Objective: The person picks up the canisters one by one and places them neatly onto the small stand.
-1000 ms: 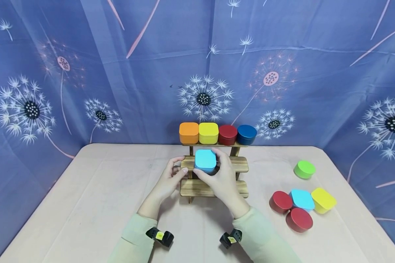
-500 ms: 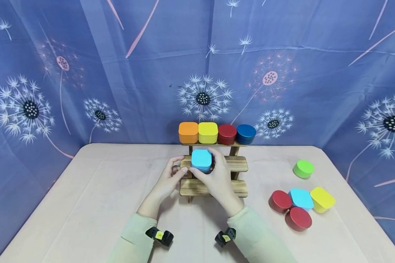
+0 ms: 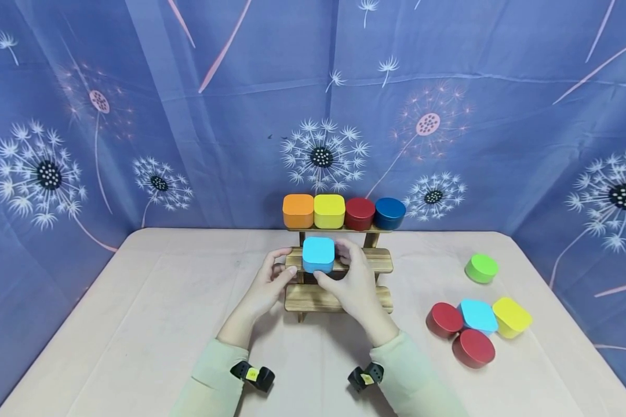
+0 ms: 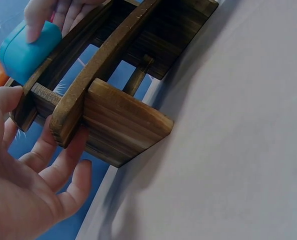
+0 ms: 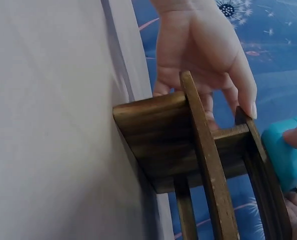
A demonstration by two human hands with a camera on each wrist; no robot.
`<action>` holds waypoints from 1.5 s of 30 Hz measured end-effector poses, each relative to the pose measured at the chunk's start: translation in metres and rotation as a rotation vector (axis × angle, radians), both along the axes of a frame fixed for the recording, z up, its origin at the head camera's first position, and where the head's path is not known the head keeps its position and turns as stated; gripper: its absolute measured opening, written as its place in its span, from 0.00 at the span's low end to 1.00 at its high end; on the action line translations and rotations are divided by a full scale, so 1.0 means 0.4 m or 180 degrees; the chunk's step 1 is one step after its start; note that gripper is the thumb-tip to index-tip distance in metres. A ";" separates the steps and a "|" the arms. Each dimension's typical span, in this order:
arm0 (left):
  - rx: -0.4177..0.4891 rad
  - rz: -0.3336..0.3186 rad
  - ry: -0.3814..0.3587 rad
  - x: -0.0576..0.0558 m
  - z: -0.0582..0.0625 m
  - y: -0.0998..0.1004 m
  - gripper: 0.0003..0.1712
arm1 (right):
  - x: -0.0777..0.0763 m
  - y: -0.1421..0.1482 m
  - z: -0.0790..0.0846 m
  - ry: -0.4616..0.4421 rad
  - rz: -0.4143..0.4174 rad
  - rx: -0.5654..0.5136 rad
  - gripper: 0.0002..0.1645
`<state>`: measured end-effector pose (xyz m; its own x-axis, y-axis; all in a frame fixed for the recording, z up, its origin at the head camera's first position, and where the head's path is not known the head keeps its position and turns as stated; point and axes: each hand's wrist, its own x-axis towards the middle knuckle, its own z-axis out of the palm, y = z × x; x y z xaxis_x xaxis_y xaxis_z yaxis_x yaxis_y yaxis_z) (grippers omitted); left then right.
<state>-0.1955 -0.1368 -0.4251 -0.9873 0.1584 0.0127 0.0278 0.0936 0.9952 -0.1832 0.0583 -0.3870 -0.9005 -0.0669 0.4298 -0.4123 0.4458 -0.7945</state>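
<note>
A light-blue rounded-square tin (image 3: 318,253) sits on the left part of the middle tier of a wooden three-tier stand (image 3: 313,298). My right hand (image 3: 356,284) is at the tin's right; its thumb touches the front face, while the other fingers are spread apart from its right side. The right wrist view also shows that thumb against the blue tin (image 5: 283,155). My left hand (image 3: 266,286) grips the left end of the middle tier, with the thumb in front. In the left wrist view, the left hand's fingers (image 4: 63,170) reach behind the wood.
An orange tin (image 3: 298,211), a yellow tin (image 3: 329,211), a red tin (image 3: 360,214) and a dark-blue tin (image 3: 390,214) line the top tier. Right on the table lie a green tin (image 3: 481,268), two red tins (image 3: 473,348), a light-blue one (image 3: 477,316) and a yellow one (image 3: 512,317).
The light-blue tin has moved slightly left along the middle tier. My right hand's fingers have then come away from its side, drawing back right. The left hand keeps its place.
</note>
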 end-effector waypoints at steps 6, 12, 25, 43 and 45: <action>-0.0047 0.0006 0.0022 0.001 0.000 0.002 0.25 | 0.000 0.008 0.003 -0.0053 0.0010 0.0063 0.40; -0.0110 0.0023 0.0053 0.003 0.004 0.002 0.25 | 0.000 0.003 0.001 -0.0071 -0.0008 0.0035 0.39; -0.0044 -0.0002 0.0013 -0.002 0.000 0.006 0.25 | 0.002 -0.006 -0.010 0.0125 -0.0142 0.0144 0.36; -0.0026 0.0018 0.0030 0.006 0.007 0.004 0.26 | 0.011 -0.003 -0.008 0.0322 -0.0137 0.0190 0.36; -0.0048 0.0023 0.0028 0.005 0.008 0.003 0.26 | 0.012 0.001 -0.005 0.0322 -0.0107 0.0194 0.37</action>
<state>-0.1935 -0.1355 -0.4220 -0.9883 0.1514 0.0189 0.0357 0.1088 0.9934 -0.1786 0.0589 -0.3889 -0.8550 -0.0661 0.5145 -0.4728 0.5070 -0.7207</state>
